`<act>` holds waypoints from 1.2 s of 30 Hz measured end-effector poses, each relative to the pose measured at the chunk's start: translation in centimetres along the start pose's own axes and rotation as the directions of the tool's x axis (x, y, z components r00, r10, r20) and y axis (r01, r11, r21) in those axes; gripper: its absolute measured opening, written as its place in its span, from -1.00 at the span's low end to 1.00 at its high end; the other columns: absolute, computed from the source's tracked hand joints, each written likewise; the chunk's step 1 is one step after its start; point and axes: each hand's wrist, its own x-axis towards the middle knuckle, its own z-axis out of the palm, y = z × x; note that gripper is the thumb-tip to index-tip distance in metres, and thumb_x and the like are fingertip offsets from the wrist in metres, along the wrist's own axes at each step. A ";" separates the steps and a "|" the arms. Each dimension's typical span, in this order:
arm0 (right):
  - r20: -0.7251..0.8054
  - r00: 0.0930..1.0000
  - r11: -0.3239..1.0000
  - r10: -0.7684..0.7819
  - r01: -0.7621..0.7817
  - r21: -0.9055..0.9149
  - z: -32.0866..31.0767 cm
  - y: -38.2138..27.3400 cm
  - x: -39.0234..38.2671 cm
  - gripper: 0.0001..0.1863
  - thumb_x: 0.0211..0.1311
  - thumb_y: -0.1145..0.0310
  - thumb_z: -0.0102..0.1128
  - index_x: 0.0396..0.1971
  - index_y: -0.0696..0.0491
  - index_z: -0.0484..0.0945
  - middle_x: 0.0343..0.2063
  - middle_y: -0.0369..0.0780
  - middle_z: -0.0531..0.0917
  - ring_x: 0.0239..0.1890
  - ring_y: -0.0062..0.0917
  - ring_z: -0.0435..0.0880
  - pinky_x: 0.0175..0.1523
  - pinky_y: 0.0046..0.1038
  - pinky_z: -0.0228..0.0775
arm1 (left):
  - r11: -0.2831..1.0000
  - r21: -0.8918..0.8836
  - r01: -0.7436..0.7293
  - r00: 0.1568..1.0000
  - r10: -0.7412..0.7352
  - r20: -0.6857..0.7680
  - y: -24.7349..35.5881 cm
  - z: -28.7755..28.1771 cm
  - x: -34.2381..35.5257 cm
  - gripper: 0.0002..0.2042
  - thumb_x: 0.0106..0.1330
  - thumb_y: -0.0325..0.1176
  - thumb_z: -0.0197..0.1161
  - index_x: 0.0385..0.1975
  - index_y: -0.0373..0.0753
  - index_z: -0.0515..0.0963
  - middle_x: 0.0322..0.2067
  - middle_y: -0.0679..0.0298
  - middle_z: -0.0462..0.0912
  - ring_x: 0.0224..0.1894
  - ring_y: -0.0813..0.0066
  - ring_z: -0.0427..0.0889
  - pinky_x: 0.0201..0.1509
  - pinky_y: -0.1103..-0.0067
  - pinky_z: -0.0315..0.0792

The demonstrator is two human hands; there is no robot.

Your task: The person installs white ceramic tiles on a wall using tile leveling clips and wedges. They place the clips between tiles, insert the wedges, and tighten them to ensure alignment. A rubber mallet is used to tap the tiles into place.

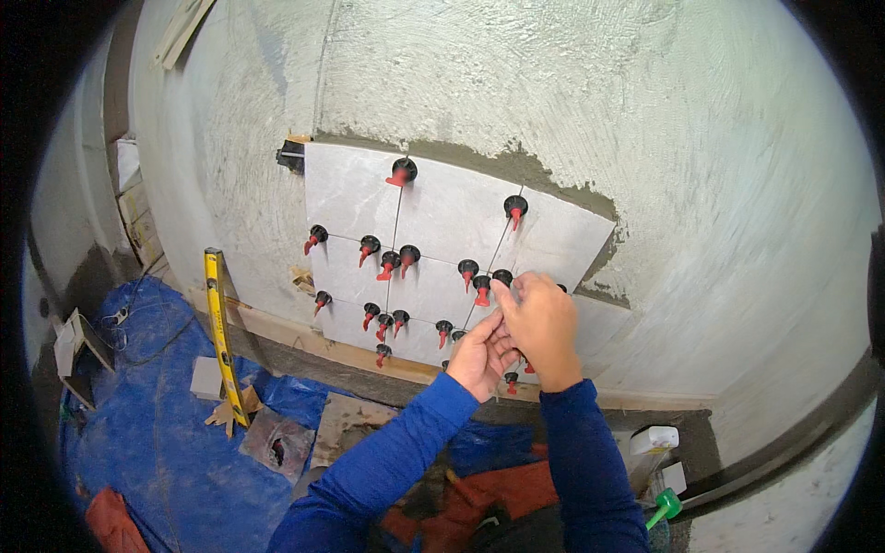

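Pale marbled tiles are on a wall, dotted with several black round tile levelers with red handles. My right hand is at the right middle of the tiles, fingers bent around a black leveler whose handle is hidden behind my thumb. My left hand is just below and left of it, palm partly upturned, fingers curled at my right thumb; whatever it holds is hidden. More levelers sit along the seams around both hands.
Rough plaster wall surrounds the tiles. At lower left a yellow spirit level stands on a blue tarp near a grey block and a stained square piece. A green-handled tool is at lower right.
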 end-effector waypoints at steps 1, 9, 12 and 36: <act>0.033 0.999 0.998 0.020 -0.017 -0.065 0.3 -0.3 0.4 -0.59 0.29 0.01 0.38 -0.33 0.13 0.73 -0.35 -0.02 0.74 -0.29 -0.05 0.75 -0.20 -0.12 0.55 | 1.000 -0.020 0.006 1.000 -0.007 -0.021 -0.1 0.4 0.2 -0.66 0.64 -0.04 0.10 0.11 -0.15 0.60 -0.18 0.42 0.72 -0.17 0.56 0.67 -0.03 0.55 0.54; 0.127 0.990 0.966 0.067 -0.032 -0.255 1.0 -1.3 2.7 -0.57 0.21 -0.01 0.42 -0.48 0.11 0.70 -0.47 -0.02 0.73 -0.34 -0.03 0.77 -0.22 -0.08 0.61 | 0.972 -0.225 -0.068 0.998 0.069 -0.003 -0.8 2.7 1.1 -0.71 0.62 -0.04 0.12 -0.04 -0.13 0.61 -0.24 0.42 0.66 -0.24 0.57 0.59 -0.16 0.56 0.46; 0.159 0.981 0.960 0.111 -0.064 -0.274 0.8 -1.4 3.2 -0.58 0.19 -0.01 0.42 -0.50 0.10 0.72 -0.49 0.01 0.74 -0.35 -0.01 0.76 -0.21 -0.06 0.59 | 0.955 -0.286 -0.080 0.997 0.082 -0.004 -1.0 2.4 1.6 -0.78 0.60 -0.11 0.17 -0.14 -0.12 0.58 -0.30 0.42 0.63 -0.29 0.59 0.54 -0.22 0.57 0.41; 0.283 0.896 0.925 0.343 -0.375 0.067 1.1 -0.7 3.0 -0.55 0.40 0.13 0.22 -0.54 0.21 0.70 -0.73 -0.10 0.66 -0.66 -0.34 0.71 -0.37 -0.26 0.55 | 0.886 -0.463 0.010 1.000 -0.010 0.003 -1.0 2.3 2.8 -0.81 0.51 -0.23 0.29 -0.36 -0.12 0.54 -0.46 0.46 0.51 -0.45 0.65 0.42 -0.36 0.63 0.31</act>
